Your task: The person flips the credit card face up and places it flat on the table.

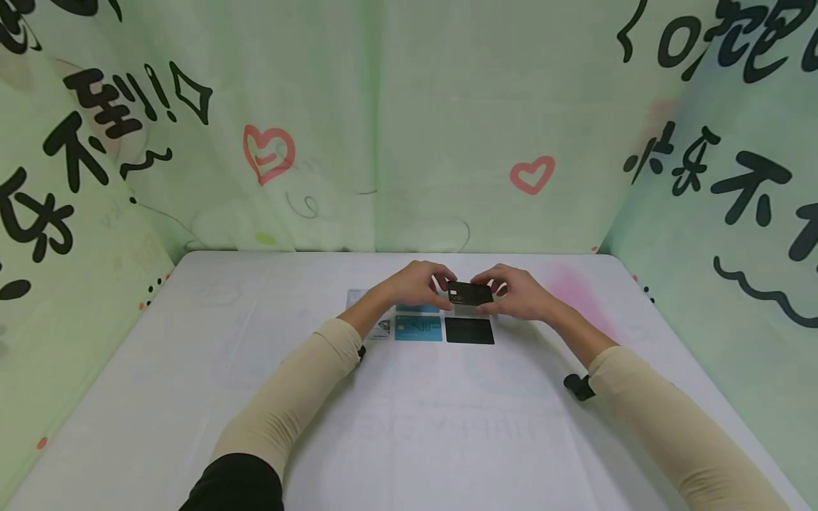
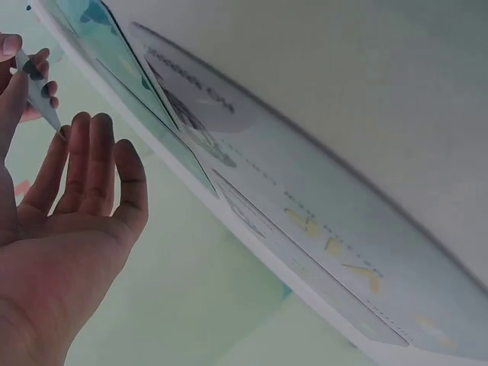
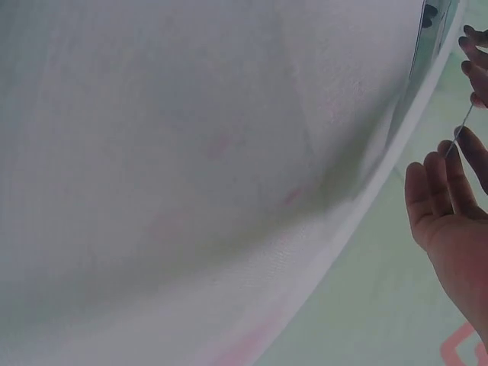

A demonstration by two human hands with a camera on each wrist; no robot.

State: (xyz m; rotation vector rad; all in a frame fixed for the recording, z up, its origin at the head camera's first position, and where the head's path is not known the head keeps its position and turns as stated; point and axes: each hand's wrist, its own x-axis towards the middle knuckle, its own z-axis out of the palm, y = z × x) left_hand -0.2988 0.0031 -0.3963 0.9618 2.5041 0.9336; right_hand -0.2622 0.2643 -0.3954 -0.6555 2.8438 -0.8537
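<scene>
Both hands hold a black card (image 1: 469,293) with a chip and pale lettering, raised over the far part of the table. My left hand (image 1: 418,282) pinches its left end, and my right hand (image 1: 516,291) its right end. Seen edge-on in the right wrist view, the card (image 3: 460,131) runs between the fingertips of both hands. Below it on the table lie a plain black card (image 1: 469,331) and a blue VIP card (image 1: 418,328). Another blue card (image 1: 417,309) is partly covered by my left hand. Whitish cards (image 1: 383,330) lie left of these, partly behind my left wrist.
A white cloth covers the table (image 1: 409,426). Green curtains (image 1: 447,128) with black writing and red hearts hang behind and at both sides. A black device (image 1: 579,387) is worn at my right wrist. The left wrist view shows a whitish card (image 2: 267,175) with yellow VIP letters.
</scene>
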